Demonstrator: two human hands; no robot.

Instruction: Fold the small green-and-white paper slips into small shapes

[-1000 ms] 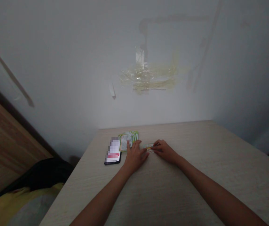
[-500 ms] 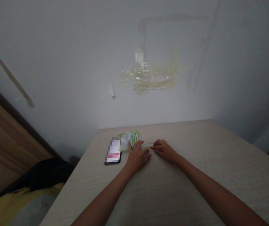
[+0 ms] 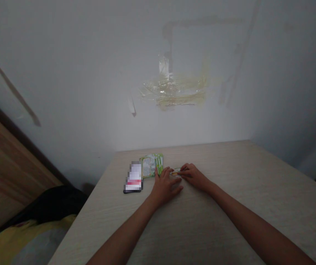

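Observation:
My left hand (image 3: 164, 187) lies on the tabletop with its fingers spread, their tips at the near and left edges of a small whitish packet (image 3: 175, 172) with yellow-orange print. The thumb and fingers of my right hand (image 3: 192, 175) are closed on the packet's right end. Both hands partly cover this packet, so its exact kind is unclear. Just beyond my left fingers lies a green and white printed pouch (image 3: 150, 166). To the left of the pouch is a phone (image 3: 133, 180) with a blurred, lit screen and a dark edge.
The pale wooden table (image 3: 216, 221) meets a grey wall (image 3: 91, 73) at its far edge. Old tape (image 3: 174, 88) clings to the wall. At lower left, beside the table, are a yellow and grey cloth (image 3: 33, 239) and a wooden panel (image 3: 3, 165).
My left hand has slid slightly to the right, and more of the green pouch shows. My right hand stays in nearly the same place.

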